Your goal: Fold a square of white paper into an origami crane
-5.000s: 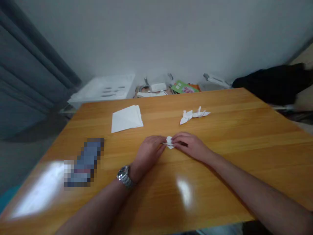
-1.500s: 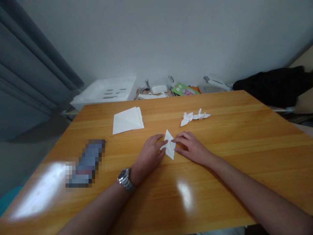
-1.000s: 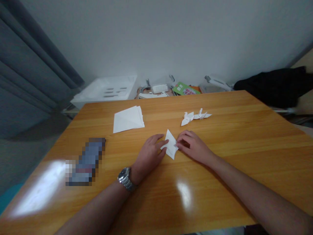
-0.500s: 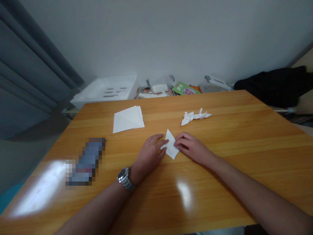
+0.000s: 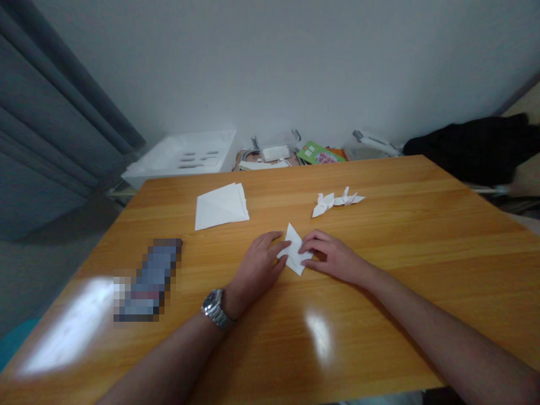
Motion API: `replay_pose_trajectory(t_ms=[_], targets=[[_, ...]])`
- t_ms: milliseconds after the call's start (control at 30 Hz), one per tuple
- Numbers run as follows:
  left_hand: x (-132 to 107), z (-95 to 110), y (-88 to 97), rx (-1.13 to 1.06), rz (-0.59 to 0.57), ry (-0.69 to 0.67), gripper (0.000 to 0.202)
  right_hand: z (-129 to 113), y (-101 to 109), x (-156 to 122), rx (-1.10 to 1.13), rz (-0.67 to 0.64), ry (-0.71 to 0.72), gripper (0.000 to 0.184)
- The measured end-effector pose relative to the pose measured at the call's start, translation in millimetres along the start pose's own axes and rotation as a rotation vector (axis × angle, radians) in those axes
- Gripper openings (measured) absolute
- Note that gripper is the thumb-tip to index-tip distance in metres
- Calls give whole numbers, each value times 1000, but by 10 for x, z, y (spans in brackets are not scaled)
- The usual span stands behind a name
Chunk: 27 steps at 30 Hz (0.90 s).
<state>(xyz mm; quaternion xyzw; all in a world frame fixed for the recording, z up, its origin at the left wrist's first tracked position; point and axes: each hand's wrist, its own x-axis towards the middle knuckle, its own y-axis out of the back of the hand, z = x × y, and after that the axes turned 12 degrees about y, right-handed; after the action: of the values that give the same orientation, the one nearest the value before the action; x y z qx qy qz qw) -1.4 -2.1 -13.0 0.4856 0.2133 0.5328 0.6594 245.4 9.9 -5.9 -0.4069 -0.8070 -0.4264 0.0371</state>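
A small white folded paper [image 5: 294, 254], kite-shaped, lies flat on the wooden table [image 5: 422, 236] between my hands. My left hand [image 5: 257, 267], with a metal watch on its wrist, presses the paper's left edge with its fingertips. From the right, my right hand [image 5: 333, 257] holds the paper's right flap, fingers bent and pressed on it. Two finished white paper cranes [image 5: 335, 201] sit further back on the right. A stack of white paper sheets [image 5: 220, 206] lies at the back left.
A blurred dark oblong object [image 5: 145, 280] lies on the table at the left. Behind the table stand a white tray [image 5: 181, 157], a green booklet [image 5: 317, 152] and other clutter by the wall. A dark cloth [image 5: 472, 146] lies at the right. Grey curtains hang on the left.
The paper went from a small bundle pinched between both hands to an opened kite shape on the table. In the last half second my right fingers shifted slightly along its right flap.
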Motion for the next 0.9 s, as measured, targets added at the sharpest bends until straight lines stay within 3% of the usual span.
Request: replay_pose_trajectory(t_ms=[400, 900], targets=[[27, 70, 71, -64, -69, -158, 24, 8, 57, 3, 65, -45, -11, 21], [29, 44, 57, -74, -69, -153, 24, 38, 27, -3, 60, -21, 54, 7]])
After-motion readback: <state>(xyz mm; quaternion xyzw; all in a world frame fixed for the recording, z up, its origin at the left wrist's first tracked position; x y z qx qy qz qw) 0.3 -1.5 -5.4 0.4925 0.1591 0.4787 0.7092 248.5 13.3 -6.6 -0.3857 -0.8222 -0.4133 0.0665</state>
